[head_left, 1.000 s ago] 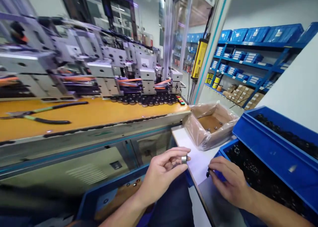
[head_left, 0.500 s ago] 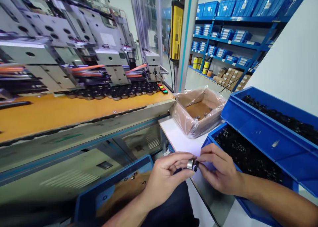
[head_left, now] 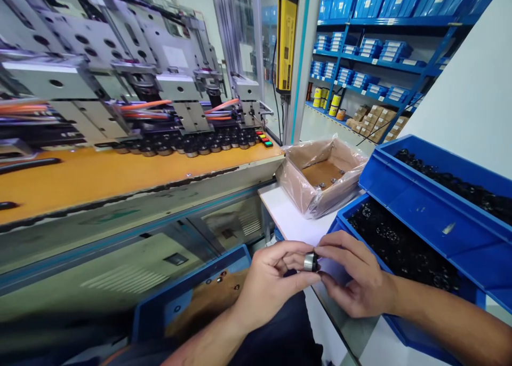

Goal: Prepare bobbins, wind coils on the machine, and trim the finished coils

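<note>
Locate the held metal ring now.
In the head view, the metal ring is below and right of centre, in the left hand, close beside the right hand.

Ring (head_left: 309,262) between left fingers (head_left: 288,247) and right fingers (head_left: 340,254); bins (head_left: 420,219) to the right, carton (head_left: 298,190) on table (head_left: 280,210) ahead, workbench (head_left: 160,175) left

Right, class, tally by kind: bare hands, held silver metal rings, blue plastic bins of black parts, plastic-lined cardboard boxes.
Bare hands: 2
Silver metal ring: 1
Blue bins of black parts: 2
Plastic-lined cardboard box: 1
Total: 6
</note>
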`<state>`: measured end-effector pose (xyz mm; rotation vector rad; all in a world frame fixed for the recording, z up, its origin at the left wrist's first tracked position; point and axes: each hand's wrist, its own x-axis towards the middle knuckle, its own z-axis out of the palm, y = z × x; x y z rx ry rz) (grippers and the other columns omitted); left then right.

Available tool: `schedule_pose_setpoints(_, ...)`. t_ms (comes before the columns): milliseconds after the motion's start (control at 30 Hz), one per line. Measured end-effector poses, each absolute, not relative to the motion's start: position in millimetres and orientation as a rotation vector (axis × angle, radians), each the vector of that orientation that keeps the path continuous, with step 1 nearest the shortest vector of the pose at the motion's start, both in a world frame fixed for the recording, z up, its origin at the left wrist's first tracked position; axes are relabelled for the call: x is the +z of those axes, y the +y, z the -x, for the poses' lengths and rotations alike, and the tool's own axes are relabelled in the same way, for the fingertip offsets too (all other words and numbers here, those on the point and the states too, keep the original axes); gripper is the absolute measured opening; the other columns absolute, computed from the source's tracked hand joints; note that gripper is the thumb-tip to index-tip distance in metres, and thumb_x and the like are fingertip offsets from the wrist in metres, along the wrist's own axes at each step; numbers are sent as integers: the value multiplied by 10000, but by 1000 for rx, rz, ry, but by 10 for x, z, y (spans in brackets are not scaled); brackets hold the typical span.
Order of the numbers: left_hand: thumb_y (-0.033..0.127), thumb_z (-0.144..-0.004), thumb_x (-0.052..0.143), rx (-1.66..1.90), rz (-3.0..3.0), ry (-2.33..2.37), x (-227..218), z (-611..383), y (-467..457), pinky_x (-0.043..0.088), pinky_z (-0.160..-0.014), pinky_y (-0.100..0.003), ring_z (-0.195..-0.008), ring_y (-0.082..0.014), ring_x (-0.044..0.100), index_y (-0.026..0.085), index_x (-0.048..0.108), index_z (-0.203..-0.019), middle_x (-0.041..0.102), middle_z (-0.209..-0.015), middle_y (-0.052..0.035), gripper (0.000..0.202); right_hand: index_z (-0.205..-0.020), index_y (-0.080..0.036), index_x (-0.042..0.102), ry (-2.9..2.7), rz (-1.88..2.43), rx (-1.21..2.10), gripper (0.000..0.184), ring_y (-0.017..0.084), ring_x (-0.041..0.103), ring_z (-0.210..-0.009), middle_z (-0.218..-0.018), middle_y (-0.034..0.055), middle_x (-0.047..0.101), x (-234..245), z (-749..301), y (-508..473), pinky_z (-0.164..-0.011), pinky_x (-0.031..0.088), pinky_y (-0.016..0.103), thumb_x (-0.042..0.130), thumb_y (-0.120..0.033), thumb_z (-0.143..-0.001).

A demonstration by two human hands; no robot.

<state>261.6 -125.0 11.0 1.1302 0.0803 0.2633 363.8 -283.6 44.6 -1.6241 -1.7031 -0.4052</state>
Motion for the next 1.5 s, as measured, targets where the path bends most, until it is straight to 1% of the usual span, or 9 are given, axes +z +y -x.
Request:
schedule_pose_setpoints(133, 37, -607, 849, 280, -1098, 51, 93, -2599, -1252, 584, -732, -176, -744, -119, 737, 161, 758, -910, 798, -806, -25, 340, -1195, -88, 580, -1774, 1628, -528, 325, 206, 621, -908, -980, 152, 638, 421, -3648, -2831, -726, 593, 334, 565, -52, -872)
schedule_pose_setpoints(233, 44, -609, 851, 268, -1060, 40, 76, -2597, -1261, 588, -713, -187, -744, -130, 739, 158, 759, -919, 797, -809, -36, 343, -1220, -65, 575, -1783, 1602, -565, 337, 214, 627, -899, -949, 152, 645, 433, -3648, -2822, -732, 595, 345, 585, -87, -884)
schedule_pose_setpoints(367, 33, -587, 859, 286, -1064, 44, 75, -2599, -1264, 580, -703, -177, -737, -128, 734, 154, 768, -916, 789, -770, -29, 362, -1209, -56, 582, -1807, 1579, -564, 336, 211, 631, -900, -938, 149, 648, 461, -3648, -2810, -740, 593, 337, 579, -46, -873)
schedule_pose_setpoints(467, 39, -598, 856, 262, -1039, 27, 86, -2600, -1263, 583, -700, -176, -726, -124, 736, 165, 772, -916, 796, -779, -29, 353, -1200, -49, 581, -1818, 1571, -565, 321, 213, 624, -909, -949, 156, 646, 455, -3655, -2812, -739, 591, 345, 587, -54, -879)
schedule_pose_setpoints(600, 32, -592, 859, 256, -1026, 40, 93, -2603, -1257, 580, -687, -161, -716, -117, 739, 176, 778, -899, 802, -783, -18, 348, -1172, -48, 594, -1829, 1569, -557, 296, 215, 626, -931, -954, 157, 643, 440, -3660, -2824, -763, 590, 341, 579, -42, -877)
schedule_pose_setpoints(700, 72, -582, 877, 242, -1025, 49, 92, -2605, -1255, 591, -692, -193, -723, -141, 745, 162, 775, -896, 803, -793, -39, 342, -1186, -50, 590, -1817, 1587, -542, 301, 219, 635, -934, -958, 157, 649, 446, -3656, -2830, -774, 595, 344, 579, -77, -886)
schedule_pose_setpoints(800, 100, -578, 885, 253, -1052, 68, 91, -2602, -1257, 596, -691, -217, -717, -157, 744, 140, 771, -899, 800, -786, -59, 344, -1215, -89, 582, -1787, 1634, -521, 320, 205, 642, -919, -979, 145, 654, 452, -3651, -2832, -736, 598, 320, 570, -91, -895)
schedule_pose_setpoints(1100, 10, -579, 854, 284, -1044, 24, 100, -2596, -1259, 585, -683, -164, -717, -123, 741, 172, 783, -898, 803, -793, -24, 364, -1173, -72, 596, -1808, 1604, -550, 269, 207, 636, -939, -989, 160, 652, 443, -3647, -2825, -756, 598, 331, 574, -87, -906)
schedule_pose_setpoints(1500, 9, -601, 849, 259, -1031, 11, 91, -2585, -1243, 574, -695, -130, -733, -105, 742, 180, 783, -918, 806, -809, -16, 365, -1164, -56, 601, -1827, 1591, -580, 274, 207, 635, -929, -982, 160, 645, 453, -3658, -2817, -747, 595, 317, 586, -67, -891)
